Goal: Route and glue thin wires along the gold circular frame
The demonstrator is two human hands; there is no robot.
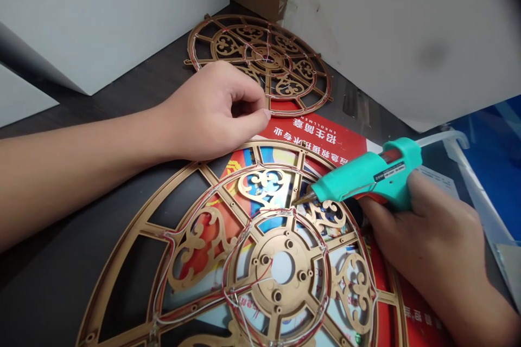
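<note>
My right hand (439,244) is wrapped round the handle of a teal hot glue gun (362,173), a whitish glue stick (442,136) sticking out behind it. The gun's metal nozzle points left, at or just above the wire where a spoke meets the inner ring of a gold openwork wheel frame (260,249). Red and white wires (244,232) run along this frame's rings and spokes. Over the frame's far edge is my left hand (215,103), thumb and forefinger pinched together. What they hold, if anything, I cannot make out.
A second gold wheel frame (267,84), also wired, lies behind my left hand. Printed red leaflets (313,133) are under the frames on the dark table (134,293). White boxes or panels (386,27) stand at the back left and right. Something blue is at the far right.
</note>
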